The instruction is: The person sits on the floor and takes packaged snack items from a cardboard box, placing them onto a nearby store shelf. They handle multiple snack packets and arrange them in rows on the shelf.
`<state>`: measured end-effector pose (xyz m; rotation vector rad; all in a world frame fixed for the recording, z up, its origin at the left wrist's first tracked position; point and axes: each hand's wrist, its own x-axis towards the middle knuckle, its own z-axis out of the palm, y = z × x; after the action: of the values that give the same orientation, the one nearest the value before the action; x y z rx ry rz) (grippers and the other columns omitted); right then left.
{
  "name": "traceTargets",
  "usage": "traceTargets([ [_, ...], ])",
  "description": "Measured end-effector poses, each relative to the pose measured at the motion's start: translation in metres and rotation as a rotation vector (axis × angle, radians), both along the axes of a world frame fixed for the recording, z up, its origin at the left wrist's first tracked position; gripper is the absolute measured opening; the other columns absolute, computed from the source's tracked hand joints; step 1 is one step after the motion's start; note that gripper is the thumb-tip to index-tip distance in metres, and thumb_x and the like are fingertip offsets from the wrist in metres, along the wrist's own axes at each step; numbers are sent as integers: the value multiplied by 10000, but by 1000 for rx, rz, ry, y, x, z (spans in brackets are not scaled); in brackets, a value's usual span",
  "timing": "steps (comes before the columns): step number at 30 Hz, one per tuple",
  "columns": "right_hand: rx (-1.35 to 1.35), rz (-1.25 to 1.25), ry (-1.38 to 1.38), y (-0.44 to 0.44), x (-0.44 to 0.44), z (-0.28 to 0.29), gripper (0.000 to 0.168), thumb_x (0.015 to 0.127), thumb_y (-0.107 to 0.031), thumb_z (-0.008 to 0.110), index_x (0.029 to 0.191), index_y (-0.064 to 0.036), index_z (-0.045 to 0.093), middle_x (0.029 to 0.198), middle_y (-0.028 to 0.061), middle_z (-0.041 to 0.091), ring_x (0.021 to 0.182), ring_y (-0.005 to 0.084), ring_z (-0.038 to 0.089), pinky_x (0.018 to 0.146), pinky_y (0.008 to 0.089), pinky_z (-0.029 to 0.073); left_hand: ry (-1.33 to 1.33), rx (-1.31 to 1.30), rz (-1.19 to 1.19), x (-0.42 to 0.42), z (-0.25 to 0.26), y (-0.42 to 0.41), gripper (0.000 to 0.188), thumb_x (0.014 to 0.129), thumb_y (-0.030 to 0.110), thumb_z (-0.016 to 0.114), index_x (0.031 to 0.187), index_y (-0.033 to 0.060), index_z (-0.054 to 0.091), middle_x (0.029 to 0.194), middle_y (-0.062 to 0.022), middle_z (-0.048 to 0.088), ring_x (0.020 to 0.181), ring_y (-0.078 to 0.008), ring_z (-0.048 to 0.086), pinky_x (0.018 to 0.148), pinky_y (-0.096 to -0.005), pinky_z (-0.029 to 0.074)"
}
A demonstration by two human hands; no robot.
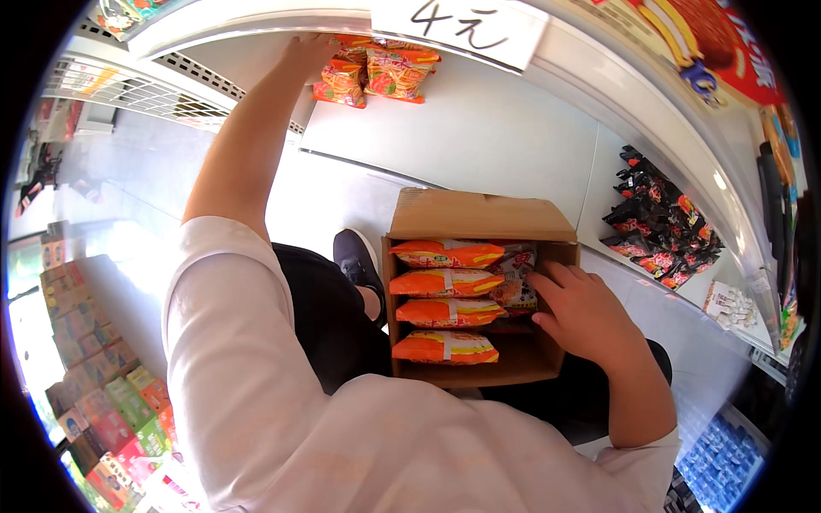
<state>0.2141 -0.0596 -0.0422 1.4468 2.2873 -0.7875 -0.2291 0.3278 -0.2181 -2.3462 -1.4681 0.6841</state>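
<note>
My left hand reaches to the back left of a white shelf. It is beside orange noodle-snack bags standing there, and its fingertips are partly lost behind the upper shelf edge, so its grip is unclear. Before me an open cardboard box sits between my legs. Down its left side runs a row of several orange snack bags. A grey snack bag lies at the right inside. Over the box's right wall comes my right hand, thumb and fingers apart, fingertips beside the grey bag.
Black snack bags are piled on the shelf's right part. Above it, an upper shelf edge carries a handwritten price card. A wire rack is at the left. Stacked cartons stand lower left, blue packs lower right.
</note>
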Motion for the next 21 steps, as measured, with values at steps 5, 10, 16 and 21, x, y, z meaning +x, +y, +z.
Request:
traceTargets([
  [5,-9,-2,-51,4,-4,-10,521,904,-286,769,1358,-81,618,1302,142,630,1216,322,610,979,466,499,1,54,-70,-3,-8,-3,611,720,163,880,1300,231,697,1540,-18,480,1477,-231,425,1128,-509,435],
  [10,-20,15,-79,8,-6,-16,533,901,-294,770,1366,-86,613,1290,143,632,1205,327,614,962,475,504,32,-93,-27,14,19,-13,503,726,163,856,1215,232,759,1557,-24,458,1476,-235,417,1128,-494,435],
  [16,-16,20,-87,9,-4,-25,543,897,-298,769,1376,-97,608,1277,144,636,1175,334,634,941,489,509,0,-84,-9,10,9,-14,467,714,199,860,1171,250,781,1646,-58,369,1467,-263,432,1134,-481,439],
  [21,3,18,-100,8,-4,-27,530,897,-301,765,1363,-101,613,1271,147,640,1174,333,639,941,492,511,-3,-189,37,14,13,-16,481,710,214,865,1180,267,779,1636,-76,375,1479,-269,419,1147,-487,430],
])
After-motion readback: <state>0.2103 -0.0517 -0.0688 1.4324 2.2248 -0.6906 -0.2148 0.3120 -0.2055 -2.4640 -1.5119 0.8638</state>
